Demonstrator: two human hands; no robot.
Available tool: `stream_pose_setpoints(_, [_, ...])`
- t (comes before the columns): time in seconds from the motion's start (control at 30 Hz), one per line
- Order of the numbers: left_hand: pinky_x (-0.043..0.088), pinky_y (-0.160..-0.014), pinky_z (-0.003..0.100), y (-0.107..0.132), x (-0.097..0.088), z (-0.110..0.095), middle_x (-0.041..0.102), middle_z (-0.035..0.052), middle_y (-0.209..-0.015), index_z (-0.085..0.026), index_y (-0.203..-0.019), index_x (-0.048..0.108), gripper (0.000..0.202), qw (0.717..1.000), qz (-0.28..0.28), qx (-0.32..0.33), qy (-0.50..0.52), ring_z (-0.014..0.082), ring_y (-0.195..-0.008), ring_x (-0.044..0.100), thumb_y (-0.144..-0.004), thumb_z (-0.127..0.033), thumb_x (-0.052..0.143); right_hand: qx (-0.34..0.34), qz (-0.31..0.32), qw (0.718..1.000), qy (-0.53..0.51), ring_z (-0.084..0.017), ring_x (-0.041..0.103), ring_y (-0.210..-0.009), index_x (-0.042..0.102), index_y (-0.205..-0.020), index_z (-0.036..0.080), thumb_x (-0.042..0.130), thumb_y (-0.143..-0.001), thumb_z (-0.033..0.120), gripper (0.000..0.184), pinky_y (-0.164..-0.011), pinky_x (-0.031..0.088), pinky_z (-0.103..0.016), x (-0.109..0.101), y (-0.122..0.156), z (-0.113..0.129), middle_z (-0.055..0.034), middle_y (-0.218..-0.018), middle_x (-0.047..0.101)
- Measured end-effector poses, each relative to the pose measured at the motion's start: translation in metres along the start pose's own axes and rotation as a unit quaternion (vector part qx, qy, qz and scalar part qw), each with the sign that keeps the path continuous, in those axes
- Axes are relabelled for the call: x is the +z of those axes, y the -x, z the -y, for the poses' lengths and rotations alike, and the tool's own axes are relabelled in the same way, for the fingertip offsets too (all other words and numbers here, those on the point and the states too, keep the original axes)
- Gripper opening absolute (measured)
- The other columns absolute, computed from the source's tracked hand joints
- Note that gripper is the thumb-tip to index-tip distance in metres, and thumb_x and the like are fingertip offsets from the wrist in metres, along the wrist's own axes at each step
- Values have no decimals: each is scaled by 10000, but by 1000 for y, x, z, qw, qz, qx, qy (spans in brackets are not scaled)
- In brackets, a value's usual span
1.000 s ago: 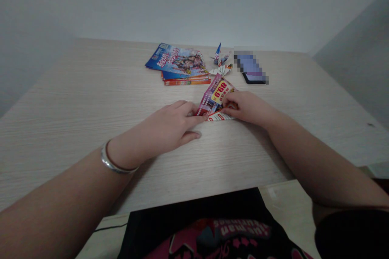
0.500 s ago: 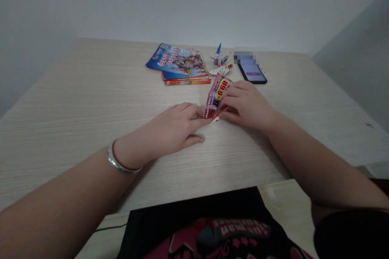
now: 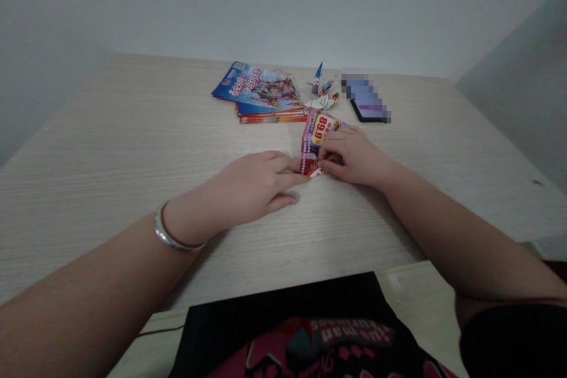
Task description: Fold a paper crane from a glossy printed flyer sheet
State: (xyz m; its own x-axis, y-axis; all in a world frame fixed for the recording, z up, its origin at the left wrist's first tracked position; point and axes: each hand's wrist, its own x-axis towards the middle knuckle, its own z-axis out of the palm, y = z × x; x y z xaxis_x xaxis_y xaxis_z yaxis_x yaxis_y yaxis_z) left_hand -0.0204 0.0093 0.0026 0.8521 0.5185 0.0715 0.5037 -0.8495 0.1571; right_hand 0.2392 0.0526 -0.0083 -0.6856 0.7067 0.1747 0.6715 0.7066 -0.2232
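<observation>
A folded printed paper (image 3: 310, 142), pink and purple with a yellow price patch, lies on the table between my hands. Its near corner shows a white and red folded part. My left hand (image 3: 252, 189) rests at the left with fingers stretched out and the thumb apart. The index fingertip touches the paper's near left corner. Curled over the right side of the sheet, my right hand (image 3: 354, 155) pinches its lower edge between thumb and fingers. That hand hides the right part of the paper.
Behind the paper stands a folded paper crane (image 3: 321, 91). A stack of printed leaflets (image 3: 261, 88), blue on top and orange below, lies to the left of it. A phone (image 3: 367, 106) with its screen lit is at the right. A wall (image 3: 283, 6) rises behind the table.
The paper has turned slightly, its far end shifting left. My right hand has come a little lower and left, with its fingers drawn closer together. My left hand has barely moved.
</observation>
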Motion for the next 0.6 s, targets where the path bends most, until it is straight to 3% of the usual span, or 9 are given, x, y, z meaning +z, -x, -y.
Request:
stream_pose_setpoints(0.27, [506,-1100,498,1,2,-1,653,156,-1360,-191,-1388,664,411,1000,-1,-10,5,309,-1247,624,-1003,-329,624,1,-2,999,47,-252,596,-907,679,-825,189,631,-899,327,164,-905,373,-399,0,-2,4,-76,-882,711])
stream_pose_setpoints(0.5, [488,-1132,516,3,5,-2,504,204,-1543,-151,-1322,701,392,997,-74,14,-22,358,-1343,555,-966,-308,656,-8,14,996,83,-262,586,-924,708,-847,178,601,-926,329,201,-929,348,-409,-3,-5,7,-91,-895,731])
stream_pose_setpoints(0.6, [451,-1165,492,1,4,-2,578,186,-1497,-141,-1332,687,395,998,-51,21,-26,334,-1375,540,-974,-302,640,-8,18,997,79,-255,588,-903,710,-846,184,600,-929,332,202,-924,342,-406,-3,-6,6,-80,-868,727])
